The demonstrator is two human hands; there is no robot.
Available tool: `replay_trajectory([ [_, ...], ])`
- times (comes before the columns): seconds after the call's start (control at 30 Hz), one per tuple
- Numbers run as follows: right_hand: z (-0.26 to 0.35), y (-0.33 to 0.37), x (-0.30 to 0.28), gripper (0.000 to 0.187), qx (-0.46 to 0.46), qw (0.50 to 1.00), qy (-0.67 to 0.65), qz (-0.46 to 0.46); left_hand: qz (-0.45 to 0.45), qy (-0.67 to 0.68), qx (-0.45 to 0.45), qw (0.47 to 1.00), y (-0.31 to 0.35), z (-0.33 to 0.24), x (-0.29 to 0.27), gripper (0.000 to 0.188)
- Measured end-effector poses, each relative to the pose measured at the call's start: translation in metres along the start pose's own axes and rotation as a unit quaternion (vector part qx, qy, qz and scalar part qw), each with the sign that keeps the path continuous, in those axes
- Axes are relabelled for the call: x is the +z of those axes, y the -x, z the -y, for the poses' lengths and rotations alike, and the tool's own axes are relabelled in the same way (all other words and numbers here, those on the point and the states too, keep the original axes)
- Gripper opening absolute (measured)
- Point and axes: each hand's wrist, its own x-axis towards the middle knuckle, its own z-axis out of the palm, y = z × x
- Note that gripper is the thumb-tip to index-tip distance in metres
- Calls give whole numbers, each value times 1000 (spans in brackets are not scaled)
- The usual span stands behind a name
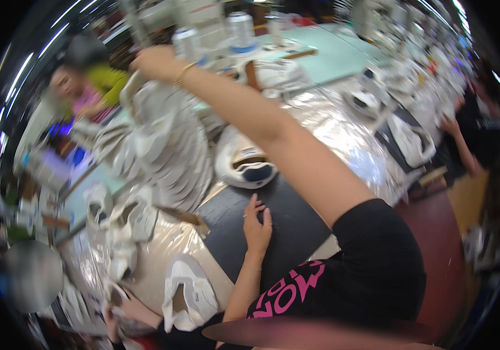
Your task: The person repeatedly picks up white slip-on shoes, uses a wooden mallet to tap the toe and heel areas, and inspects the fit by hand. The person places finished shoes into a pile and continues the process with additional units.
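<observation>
My right arm stretches across the table to a tall stack of white shoe uppers (177, 154) at the left. At the stack's top, my right hand (157, 62), slightly blurred, has its fingers closed on the edge of a white shoe upper (136, 87). My left hand (257, 230) is open and empty over a black mat (229, 224), thumb apart from the fingers. Just beyond its fingertips sits a white shoe upper with a dark lining (247, 166), partly hidden behind my right forearm.
Loose white uppers (124, 216) lie left of the mat, and another upper (188, 291) lies nearer. White thread cones (241, 32) stand at the back. Co-workers sit at the far left (80, 93) and right (483, 134); another person's hand (130, 309) works at the lower left.
</observation>
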Motion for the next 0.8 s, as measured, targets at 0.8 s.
replay_trajectory([
  [0.8, -253, 422, -166, 35, 414, 844, 172, 294, 43, -55, 62, 996, -3, 3, -3, 23],
])
